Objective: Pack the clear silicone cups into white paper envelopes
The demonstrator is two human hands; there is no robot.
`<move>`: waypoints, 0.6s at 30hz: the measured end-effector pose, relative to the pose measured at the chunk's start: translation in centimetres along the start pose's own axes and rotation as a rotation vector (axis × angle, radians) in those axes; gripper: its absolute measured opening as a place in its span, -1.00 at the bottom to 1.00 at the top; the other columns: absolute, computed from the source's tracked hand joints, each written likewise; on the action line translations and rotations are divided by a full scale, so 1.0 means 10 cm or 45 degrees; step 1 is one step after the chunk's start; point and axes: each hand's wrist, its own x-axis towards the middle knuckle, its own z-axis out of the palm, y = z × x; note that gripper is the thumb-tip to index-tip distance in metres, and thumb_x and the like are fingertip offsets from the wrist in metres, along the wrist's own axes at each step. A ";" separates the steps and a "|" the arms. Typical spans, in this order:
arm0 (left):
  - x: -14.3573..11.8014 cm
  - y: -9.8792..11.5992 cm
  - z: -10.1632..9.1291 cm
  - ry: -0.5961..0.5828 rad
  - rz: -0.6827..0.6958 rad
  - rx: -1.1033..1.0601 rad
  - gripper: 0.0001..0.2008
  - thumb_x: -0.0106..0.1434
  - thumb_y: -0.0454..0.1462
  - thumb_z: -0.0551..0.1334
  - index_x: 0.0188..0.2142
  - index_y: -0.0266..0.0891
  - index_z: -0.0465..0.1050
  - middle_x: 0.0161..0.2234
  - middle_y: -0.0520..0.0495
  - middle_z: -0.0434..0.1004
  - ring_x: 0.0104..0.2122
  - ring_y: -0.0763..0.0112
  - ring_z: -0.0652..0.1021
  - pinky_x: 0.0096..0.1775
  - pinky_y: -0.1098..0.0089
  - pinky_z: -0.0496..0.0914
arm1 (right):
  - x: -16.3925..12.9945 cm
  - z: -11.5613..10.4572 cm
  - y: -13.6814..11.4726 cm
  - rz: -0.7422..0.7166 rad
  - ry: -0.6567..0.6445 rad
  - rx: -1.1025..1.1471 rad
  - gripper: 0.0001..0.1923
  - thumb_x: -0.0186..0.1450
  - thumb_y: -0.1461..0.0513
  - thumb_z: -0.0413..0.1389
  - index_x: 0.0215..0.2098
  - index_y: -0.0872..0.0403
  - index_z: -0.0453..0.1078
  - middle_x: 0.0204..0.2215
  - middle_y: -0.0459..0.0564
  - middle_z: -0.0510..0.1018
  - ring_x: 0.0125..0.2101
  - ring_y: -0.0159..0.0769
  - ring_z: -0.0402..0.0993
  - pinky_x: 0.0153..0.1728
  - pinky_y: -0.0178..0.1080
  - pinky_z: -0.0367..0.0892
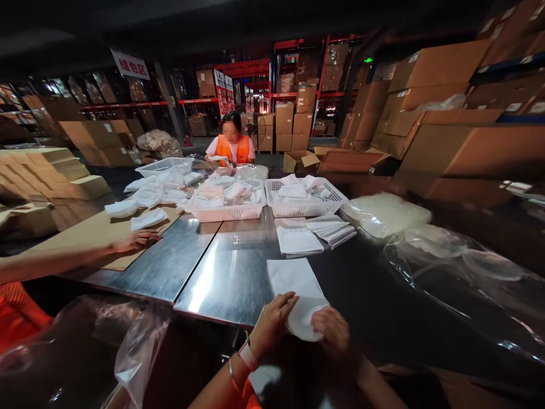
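A flat white packet [296, 278] lies over the near edge of the metal table, with a crease across its middle and its rounded near end hanging towards me. My left hand [272, 321] is closed on its left side, thumb and fingers at the edge. On the other side, my right hand [332, 329] has its fingers curled at the rounded end; they are slightly blurred. Just beyond lie a stack of white packets [300, 241] and a fanned pile of white packets [332, 230]. Whether anything is inside the packet I cannot tell.
Two white baskets [306, 211] [227, 213] hold white packets. Clear plastic bags [451, 272] cover the table's right side. At left, a co-worker's hand [136, 241] rests on cardboard [114, 258]. Another person in an orange vest [232, 149] sits opposite. Cardboard boxes [438, 62] stand around.
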 end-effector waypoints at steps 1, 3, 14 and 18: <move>0.01 0.02 0.00 -0.005 -0.013 -0.002 -0.41 0.21 -0.51 0.10 0.23 -0.20 0.23 0.15 -0.16 0.38 0.05 0.25 0.47 0.09 0.25 0.42 | -0.02 0.02 0.01 -0.029 -0.014 -0.077 -0.75 0.23 0.37 -0.14 -0.29 0.02 0.32 -0.38 -0.05 0.55 -0.33 -0.25 0.51 -0.17 -0.14 0.42; 0.02 0.06 0.00 -0.010 -0.032 0.002 -0.40 0.20 -0.52 0.10 0.23 -0.22 0.22 0.16 -0.16 0.37 0.06 0.24 0.46 0.09 0.27 0.41 | -0.03 0.05 0.03 -0.084 -0.067 -0.175 -0.69 0.14 0.39 -0.12 -0.24 0.06 0.37 -0.28 0.05 0.57 -0.21 -0.17 0.51 -0.11 -0.07 0.40; -0.02 0.19 0.13 0.046 0.025 0.299 -0.33 0.17 -0.59 0.01 0.28 -0.36 0.12 0.21 -0.30 0.29 0.15 0.19 0.40 0.10 0.25 0.40 | 0.25 0.20 0.17 -0.290 -0.035 -0.465 -0.60 0.37 0.43 -0.18 -0.41 0.13 0.45 -0.42 0.03 0.59 -0.35 -0.29 0.53 -0.24 -0.21 0.44; -0.06 0.39 0.07 0.100 0.065 0.261 -0.30 0.27 -0.52 0.00 0.36 -0.27 -0.15 0.22 -0.27 0.28 0.13 0.16 0.40 0.04 0.20 0.45 | 0.30 0.36 0.05 -0.015 -0.025 -0.515 -0.54 0.29 0.49 -0.20 -0.53 0.15 0.47 -0.63 0.08 0.49 -0.55 -0.27 0.44 -0.38 -0.20 0.44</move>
